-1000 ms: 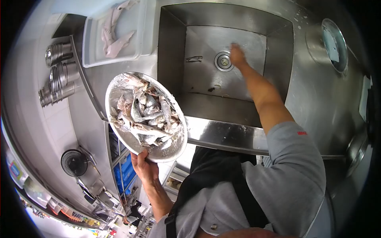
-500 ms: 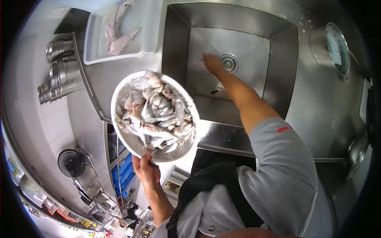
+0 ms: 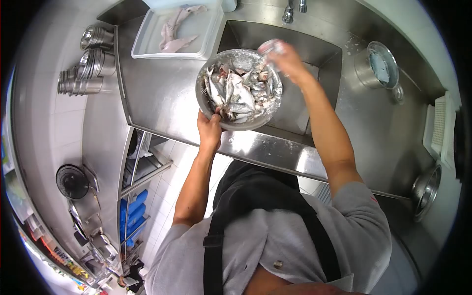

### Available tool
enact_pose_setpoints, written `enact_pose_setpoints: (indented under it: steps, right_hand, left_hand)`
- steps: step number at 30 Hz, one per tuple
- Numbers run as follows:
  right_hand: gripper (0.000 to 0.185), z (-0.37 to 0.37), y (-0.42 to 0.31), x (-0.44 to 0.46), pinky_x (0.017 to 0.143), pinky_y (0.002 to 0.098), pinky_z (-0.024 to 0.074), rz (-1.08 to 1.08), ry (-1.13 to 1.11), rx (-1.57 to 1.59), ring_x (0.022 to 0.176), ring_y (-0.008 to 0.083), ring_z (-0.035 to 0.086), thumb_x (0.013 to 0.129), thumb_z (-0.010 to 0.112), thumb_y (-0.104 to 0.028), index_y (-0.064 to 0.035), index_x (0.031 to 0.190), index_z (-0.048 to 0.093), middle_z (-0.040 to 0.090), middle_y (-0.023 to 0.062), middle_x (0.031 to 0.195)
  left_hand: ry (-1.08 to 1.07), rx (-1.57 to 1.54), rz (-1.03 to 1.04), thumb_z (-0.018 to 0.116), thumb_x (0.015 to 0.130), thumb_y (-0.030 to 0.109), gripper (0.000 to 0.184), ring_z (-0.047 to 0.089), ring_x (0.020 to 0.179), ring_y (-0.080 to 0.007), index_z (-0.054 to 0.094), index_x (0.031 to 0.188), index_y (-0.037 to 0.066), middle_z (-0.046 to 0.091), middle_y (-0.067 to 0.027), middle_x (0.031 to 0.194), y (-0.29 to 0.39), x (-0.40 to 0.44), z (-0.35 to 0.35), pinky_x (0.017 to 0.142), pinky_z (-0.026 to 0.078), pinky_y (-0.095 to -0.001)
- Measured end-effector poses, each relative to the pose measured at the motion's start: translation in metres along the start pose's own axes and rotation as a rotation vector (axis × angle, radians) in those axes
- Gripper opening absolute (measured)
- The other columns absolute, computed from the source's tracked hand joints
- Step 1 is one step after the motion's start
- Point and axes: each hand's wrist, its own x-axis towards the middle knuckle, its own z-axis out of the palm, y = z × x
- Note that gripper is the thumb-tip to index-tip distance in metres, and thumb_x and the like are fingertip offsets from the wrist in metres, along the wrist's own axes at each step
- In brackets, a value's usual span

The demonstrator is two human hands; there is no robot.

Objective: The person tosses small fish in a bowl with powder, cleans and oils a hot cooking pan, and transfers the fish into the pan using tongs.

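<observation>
My left hand (image 3: 209, 130) grips the near-left rim of a round grey bowl (image 3: 201, 91), thumb on the inside. Cut fish pieces (image 3: 240, 93), silvery and pale with some reddish flesh, fill it. The bowl is held over the front left part of the steel sink (image 3: 328, 73) and hides much of it. Above the bowl's far right edge, my right hand (image 3: 289, 63) is closed on a pale, reddish piece (image 3: 270, 47), which looks like fish but is blurred.
A clear plastic container (image 3: 138, 48) with long pale pink pieces (image 3: 173, 32) stands left of the sink. A faucet (image 3: 288, 14) rises behind it. On the right counter sits a metal pot (image 3: 368, 69). Stacked steel containers (image 3: 91, 64) line the left wall.
My right hand has come up from the sink bottom to the bowl with a piece in its fingers. The bowl, in my left hand, has moved over the sink's edge. The view has shifted.
</observation>
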Motion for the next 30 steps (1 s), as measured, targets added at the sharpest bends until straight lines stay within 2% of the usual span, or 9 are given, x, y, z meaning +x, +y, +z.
enact_pose_setpoints:
  steps: [1,2,5,14,17,20,23,26,30]
  right_hand:
    - [0.026,0.021,-0.016,-0.008,0.069,0.0314,0.0524,0.013,-0.132,-0.272,0.081,0.0171,0.064,0.089,0.069,-0.016,-0.0103,0.114,0.067,0.07,0.0056,0.104]
    - [0.029,0.027,-0.019,-0.016,0.078,0.0332,0.0533,-0.269,-0.131,-0.652,0.086,0.0226,0.067,0.087,0.069,-0.013,-0.0101,0.115,0.067,0.072,0.0103,0.105]
    - [0.029,-0.031,0.005,-0.002,0.084,0.0345,0.0524,-0.265,0.06,-0.637,0.092,0.0258,0.069,0.085,0.069,-0.013,-0.0087,0.114,0.068,0.072,0.0125,0.105]
    - [0.049,-0.095,0.039,0.027,0.098,0.0399,0.0476,-0.121,0.979,-0.89,0.113,0.0363,0.062,0.084,0.067,-0.014,-0.007,0.131,0.057,0.066,0.0179,0.12]
    - [0.051,-0.086,0.061,0.079,0.098,0.04,0.0483,-0.546,0.367,-1.141,0.11,0.0403,0.062,0.084,0.066,-0.015,-0.0021,0.132,0.054,0.065,0.0206,0.117]
    - [0.037,-0.065,0.062,0.059,0.088,0.0462,0.0521,-0.134,0.602,-0.552,0.098,0.0388,0.064,0.089,0.061,-0.015,0.0001,0.122,0.057,0.065,0.0185,0.109]
    - [0.025,-0.068,0.097,0.034,0.073,0.0494,0.0541,0.124,0.809,0.612,0.086,0.033,0.065,0.094,0.056,-0.017,-0.0005,0.112,0.058,0.063,0.0141,0.1]
    - [0.016,-0.065,0.145,0.024,0.065,0.0392,0.0528,0.275,0.882,0.838,0.077,0.0249,0.062,0.097,0.052,-0.009,-0.0007,0.109,0.057,0.06,0.011,0.086]
    - [0.022,-0.089,0.163,0.072,0.055,0.0349,0.0472,0.139,0.72,0.799,0.073,0.0195,0.058,0.092,0.062,-0.01,-0.0045,0.112,0.054,0.06,0.0086,0.091]
  left_hand:
    - [-0.004,-0.019,-0.032,0.047,0.086,-0.01,0.04,0.062,0.09,-0.0169,0.048,0.126,-0.003,0.062,-0.01,0.107,-0.015,0.006,-0.006,0.08,0.054,-0.03]
    - [-0.018,-0.051,-0.121,0.046,0.087,-0.01,0.039,0.063,0.086,-0.0177,0.047,0.126,-0.003,0.062,-0.0109,0.108,-0.005,-0.001,0.005,0.072,0.058,-0.0317]
    - [-0.03,-0.114,-0.249,0.044,0.088,-0.007,0.036,0.064,0.071,-0.0184,0.046,0.123,-0.002,0.061,-0.0122,0.106,-0.022,-0.005,0.042,0.049,0.063,-0.035]
    - [-0.095,-0.21,-0.255,0.046,0.085,-0.007,0.039,0.066,0.077,-0.0195,0.047,0.123,0.0,0.062,-0.0098,0.102,0.008,-0.046,-0.001,0.057,0.061,-0.0347]
    - [-0.049,-0.162,-0.2,0.048,0.084,-0.007,0.04,0.068,0.084,-0.0218,0.048,0.123,0.0,0.063,-0.0118,0.105,0.021,-0.05,-0.051,0.064,0.063,-0.0356]
    - [0.057,-0.186,-0.128,0.047,0.085,-0.008,0.041,0.068,0.083,-0.0224,0.047,0.125,-0.001,0.063,-0.0135,0.107,0.035,-0.059,-0.092,0.063,0.063,-0.0355]
    - [0.136,-0.201,-0.047,0.044,0.085,-0.009,0.042,0.068,0.084,-0.0238,0.043,0.126,-0.001,0.061,-0.0153,0.11,0.044,-0.063,-0.123,0.064,0.065,-0.038]
    - [0.248,-0.197,-0.051,0.046,0.084,-0.008,0.041,0.067,0.081,-0.0214,0.044,0.125,0.0,0.062,-0.0125,0.109,0.031,-0.061,-0.157,0.063,0.063,-0.0381]
    - [0.273,-0.231,-0.043,0.047,0.084,-0.007,0.041,0.068,0.084,-0.0241,0.045,0.125,0.001,0.062,-0.0132,0.107,0.016,-0.06,-0.19,0.067,0.065,-0.0434]
